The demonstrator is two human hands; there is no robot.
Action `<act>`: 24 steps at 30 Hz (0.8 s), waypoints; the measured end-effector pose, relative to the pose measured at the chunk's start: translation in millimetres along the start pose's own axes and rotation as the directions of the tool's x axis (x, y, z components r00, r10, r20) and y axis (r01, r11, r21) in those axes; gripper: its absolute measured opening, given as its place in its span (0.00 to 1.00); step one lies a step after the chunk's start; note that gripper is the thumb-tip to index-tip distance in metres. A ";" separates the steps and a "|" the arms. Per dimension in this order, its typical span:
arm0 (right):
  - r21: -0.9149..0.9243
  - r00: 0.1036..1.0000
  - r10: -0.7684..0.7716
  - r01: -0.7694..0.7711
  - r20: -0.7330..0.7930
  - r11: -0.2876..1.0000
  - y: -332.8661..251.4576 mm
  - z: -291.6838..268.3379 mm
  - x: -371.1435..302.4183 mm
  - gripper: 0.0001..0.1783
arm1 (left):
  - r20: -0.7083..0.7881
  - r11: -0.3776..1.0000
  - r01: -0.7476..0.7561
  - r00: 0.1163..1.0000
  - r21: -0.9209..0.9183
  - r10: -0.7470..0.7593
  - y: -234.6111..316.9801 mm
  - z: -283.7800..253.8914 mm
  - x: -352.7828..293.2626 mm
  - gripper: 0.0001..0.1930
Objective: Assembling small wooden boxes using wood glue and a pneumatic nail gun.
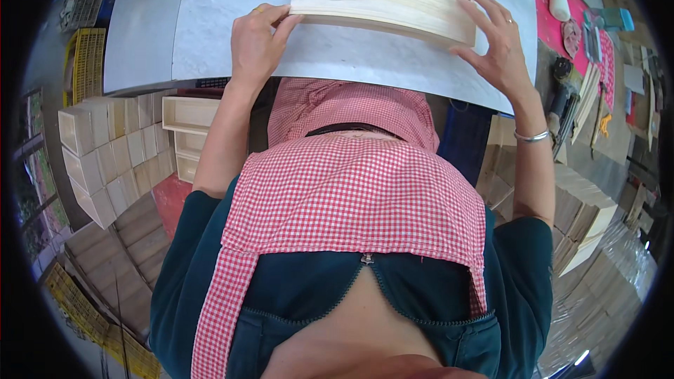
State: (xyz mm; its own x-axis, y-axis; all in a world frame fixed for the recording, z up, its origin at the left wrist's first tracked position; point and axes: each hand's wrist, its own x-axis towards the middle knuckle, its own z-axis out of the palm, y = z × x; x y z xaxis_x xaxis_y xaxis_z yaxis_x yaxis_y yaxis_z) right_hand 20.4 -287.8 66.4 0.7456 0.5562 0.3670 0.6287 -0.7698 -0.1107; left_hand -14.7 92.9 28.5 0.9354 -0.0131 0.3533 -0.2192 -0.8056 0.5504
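Note:
A long, pale wooden box (382,1) lies on the grey metal tabletop (210,21), a broad plain side towards me and a narrow gap along its far edge. My left hand (258,45) pinches its near left corner between thumb and fingers. At the other end, my right hand (500,45) spans the box, with fingertips on the far edge and the thumb at the near edge. A ring shows on each hand, and a silver bangle circles my right wrist. The inside of the box is mostly hidden from view.
Stacked wooden boxes (116,136) stand at the left below the table, with open trays (189,113) beside them. Yellow crates (88,63) are farther left. A pink cloth (547,7) at the right bears a white bottle (559,4) and tools. More stacked wood (579,217) sits lower right.

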 end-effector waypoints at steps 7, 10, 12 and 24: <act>0.324 0.886 0.450 -0.459 0.108 0.827 1.5 0.0 -49.6 0.15 | 0.022 1.000 -0.003 1.000 -0.016 0.003 0.0 -4.9 3.0 0.11; 0.321 0.889 0.454 -0.449 0.064 0.834 -7.6 6.0 -47.1 0.07 | 0.046 1.000 0.013 0.999 0.015 -0.014 -0.6 -4.6 4.2 0.11; 0.307 0.888 0.454 -0.451 0.066 0.838 -9.8 7.2 -45.1 0.06 | 0.048 0.999 0.004 0.999 0.032 -0.005 1.1 -4.4 4.8 0.11; 0.341 0.887 0.459 -0.448 0.051 0.827 -11.7 11.2 -39.3 0.02 | 0.061 0.982 -0.074 0.996 0.174 0.064 2.3 -3.7 2.4 0.08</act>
State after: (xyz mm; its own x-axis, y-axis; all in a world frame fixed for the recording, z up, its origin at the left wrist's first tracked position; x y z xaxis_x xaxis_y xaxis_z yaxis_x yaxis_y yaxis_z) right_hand -13.7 -297.2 42.9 0.9613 0.1559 0.2273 0.2612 -0.7784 -0.5708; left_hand -14.0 93.2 33.4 0.9347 -0.1007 0.3409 -0.2357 -0.8934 0.3825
